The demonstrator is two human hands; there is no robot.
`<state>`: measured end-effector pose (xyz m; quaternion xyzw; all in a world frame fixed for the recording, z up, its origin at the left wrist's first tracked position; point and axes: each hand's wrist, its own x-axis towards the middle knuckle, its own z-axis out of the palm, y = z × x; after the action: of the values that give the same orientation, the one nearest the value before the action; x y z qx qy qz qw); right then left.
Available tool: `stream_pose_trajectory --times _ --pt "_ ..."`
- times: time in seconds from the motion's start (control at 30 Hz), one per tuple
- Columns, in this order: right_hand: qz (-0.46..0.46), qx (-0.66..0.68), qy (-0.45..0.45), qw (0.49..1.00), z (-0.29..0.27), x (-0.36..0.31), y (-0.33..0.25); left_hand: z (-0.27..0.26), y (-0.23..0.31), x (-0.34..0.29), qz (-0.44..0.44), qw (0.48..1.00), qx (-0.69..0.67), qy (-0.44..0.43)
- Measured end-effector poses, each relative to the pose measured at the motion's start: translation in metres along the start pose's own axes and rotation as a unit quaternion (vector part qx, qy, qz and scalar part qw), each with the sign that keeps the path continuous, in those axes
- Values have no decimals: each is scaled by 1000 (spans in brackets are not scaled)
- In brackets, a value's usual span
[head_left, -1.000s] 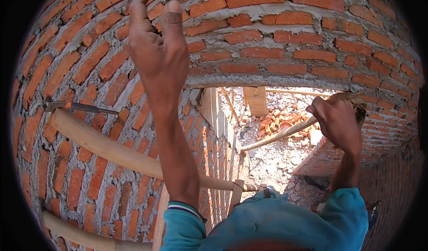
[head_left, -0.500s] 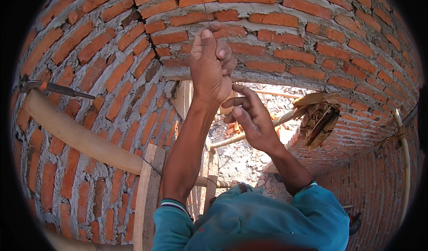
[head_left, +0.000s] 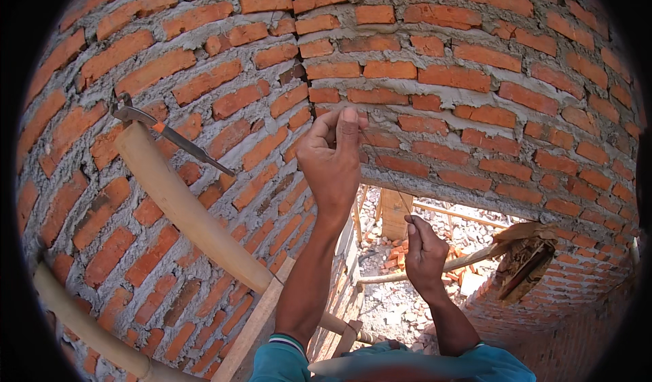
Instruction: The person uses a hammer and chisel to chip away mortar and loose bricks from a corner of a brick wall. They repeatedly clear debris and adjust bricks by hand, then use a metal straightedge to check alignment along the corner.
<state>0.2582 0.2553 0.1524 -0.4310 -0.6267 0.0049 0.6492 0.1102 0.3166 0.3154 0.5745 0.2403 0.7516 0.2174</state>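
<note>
The left hand [head_left: 331, 163] and right hand [head_left: 426, 256] each had their grip pinched on a thin wire [head_left: 389, 175].

Daylight, even and soft on the brick walls [head_left: 435, 76]; sunlit rubble [head_left: 390, 311] below glares almost white, while the lower right wall [head_left: 557, 341] sits in dim shade. Fisheye bows the brick courses toward a black rim. Middle distance sharp, wire [head_left: 390, 178] faint; grey-red shape [head_left: 394, 367] at lower edge smeared, out of focus.

Left hand [head_left: 333, 158], right hand [head_left: 426, 256] pinch 1 thin strand [head_left: 387, 173]; hammer [head_left: 179, 139] at end of bamboo pole [head_left: 193, 215].
</note>
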Motion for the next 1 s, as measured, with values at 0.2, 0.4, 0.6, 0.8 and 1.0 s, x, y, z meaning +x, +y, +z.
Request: stream_pose_trajectory --times 0.2,0.4,0.6,0.8,1.0 --pt "0 -6 -241 970 -6 15 -7 -10 -14 17 -100 990 -93 -43" --pt "191 555 -143 797 -33 42 11 -27 -50 27 -202 848 -484 -72" --pt "279 353 -288 845 33 35 13 -9 -82 29 -172 833 -513 -115" --pt "266 714 -130 635 0 18 59 -33 -76 35 -157 748 -632 -128" --pt "202 243 -157 936 -27 54 82 -35 -44 19 -120 982 116 -86"
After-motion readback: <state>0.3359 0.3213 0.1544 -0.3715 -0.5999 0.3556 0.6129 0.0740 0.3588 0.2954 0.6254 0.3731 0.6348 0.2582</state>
